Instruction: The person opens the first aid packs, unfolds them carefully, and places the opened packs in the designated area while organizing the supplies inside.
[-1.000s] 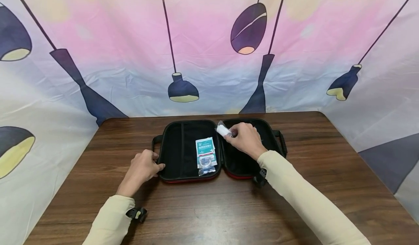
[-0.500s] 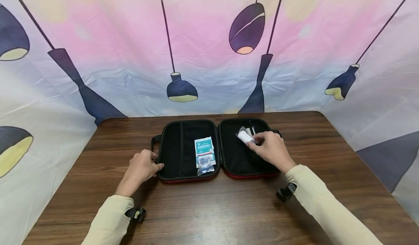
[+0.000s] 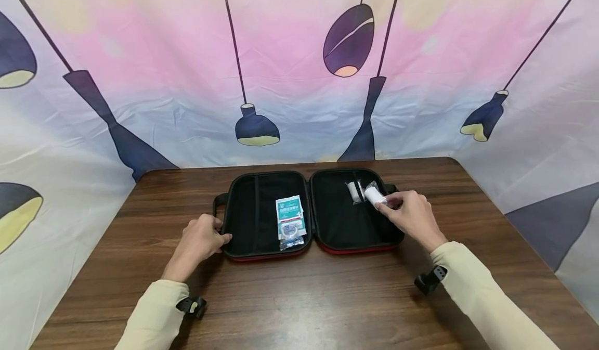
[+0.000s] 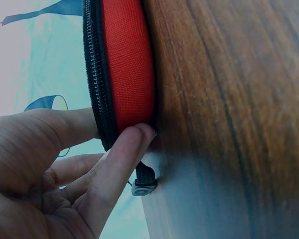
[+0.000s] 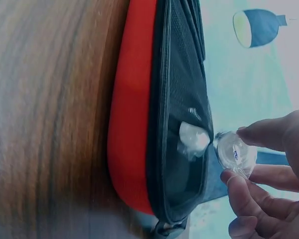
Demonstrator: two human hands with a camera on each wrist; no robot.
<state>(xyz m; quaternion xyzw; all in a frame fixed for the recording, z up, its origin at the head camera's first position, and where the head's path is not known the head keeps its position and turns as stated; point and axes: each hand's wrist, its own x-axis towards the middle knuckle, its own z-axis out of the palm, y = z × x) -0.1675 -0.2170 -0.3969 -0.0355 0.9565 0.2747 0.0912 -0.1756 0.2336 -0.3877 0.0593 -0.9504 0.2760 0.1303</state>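
Head view: right hand (image 3: 414,216) pinches a white, plastic-wrapped roll (image 3: 375,195) right of the frame's centre; left hand (image 3: 200,240), left of centre, grips the red, black-lined fabric case (image 3: 241,215) mid-frame.

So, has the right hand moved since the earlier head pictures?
Yes. Against the open case in the head view, the right hand has moved rightward, away from the case's middle toward its outer edge.

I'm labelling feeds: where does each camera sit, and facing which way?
Head: on the head, facing forward and down at the open case; left hand and right hand show.
Left wrist: on that wrist, facing the case's edge; left hand shows.
Right wrist: likewise, facing the held roll; right hand shows.
Both wrist views share the case.
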